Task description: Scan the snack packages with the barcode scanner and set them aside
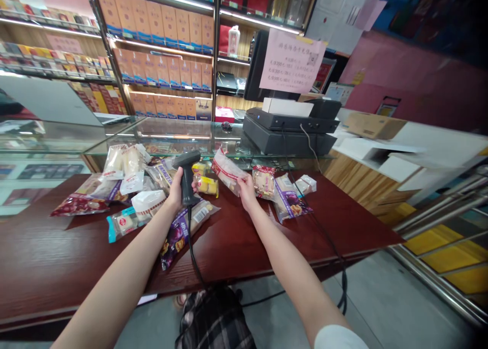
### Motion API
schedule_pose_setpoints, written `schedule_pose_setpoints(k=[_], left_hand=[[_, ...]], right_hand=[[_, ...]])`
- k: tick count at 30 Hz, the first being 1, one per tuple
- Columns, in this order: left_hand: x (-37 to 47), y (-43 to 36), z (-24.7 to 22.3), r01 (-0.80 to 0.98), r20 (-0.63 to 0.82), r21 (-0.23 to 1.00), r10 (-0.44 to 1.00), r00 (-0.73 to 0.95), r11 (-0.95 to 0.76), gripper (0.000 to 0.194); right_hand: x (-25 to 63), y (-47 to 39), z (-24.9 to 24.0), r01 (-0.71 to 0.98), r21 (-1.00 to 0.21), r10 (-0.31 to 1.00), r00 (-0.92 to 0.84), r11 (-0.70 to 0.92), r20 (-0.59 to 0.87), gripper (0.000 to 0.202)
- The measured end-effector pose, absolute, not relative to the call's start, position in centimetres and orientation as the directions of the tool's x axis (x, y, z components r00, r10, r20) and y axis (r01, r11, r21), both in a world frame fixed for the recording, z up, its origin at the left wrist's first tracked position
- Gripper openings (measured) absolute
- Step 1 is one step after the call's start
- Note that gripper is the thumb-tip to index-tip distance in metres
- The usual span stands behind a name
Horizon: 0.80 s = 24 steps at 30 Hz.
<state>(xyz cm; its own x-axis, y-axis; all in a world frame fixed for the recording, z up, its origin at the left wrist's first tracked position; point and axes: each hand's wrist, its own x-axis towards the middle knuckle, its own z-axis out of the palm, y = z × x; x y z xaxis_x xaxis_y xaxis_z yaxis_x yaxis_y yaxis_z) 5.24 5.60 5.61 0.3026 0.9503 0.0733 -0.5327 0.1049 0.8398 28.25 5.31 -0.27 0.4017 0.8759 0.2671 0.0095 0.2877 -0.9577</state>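
Note:
My left hand [177, 188] is wrapped round the grip of a black barcode scanner [186, 178], held upright above the desk with its cable hanging down. In my right hand [247, 188] is the edge of a clear bread bag with a red band [225, 170], tilted up in front of the scanner. Beneath the scanner lies a purple-printed bread bag [192, 227]. Left of it sit a blue-ended packet [125, 222], white-wrapped bread [131, 166] and a red-printed bag [80, 199]. A yellow packet [208, 185] lies between my hands.
Right of my right hand are a red-topped packet [264, 181] and another purple bag [290, 199]. A glass counter [171, 130] borders the dark red desk [236, 242]. A monitor [255, 69] and black cash drawer [285, 135] stand behind. A cable [320, 227] crosses the desk's right side.

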Motion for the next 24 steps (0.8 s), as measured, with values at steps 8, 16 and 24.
schedule_pose_setpoints(k=[8,16,24], left_hand=[[6.8,5.9,5.1,-0.497,0.185,0.861,0.976,0.117,-0.104,0.055],[9.7,7.4,4.9,-0.454,0.309,0.861,0.945,0.108,-0.229,0.051],[8.7,6.9,5.2,-0.491,0.187,0.853,0.775,0.604,0.177,0.057]], right_hand=[[29.7,4.6,2.0,-0.711,-0.644,0.949,0.305,0.28,0.076,0.017],[31.4,4.2,2.8,-0.736,-0.634,0.963,0.265,0.235,0.049,0.012],[34.2,4.1,3.3,-0.674,-0.642,0.909,0.407,0.364,0.089,0.007]])
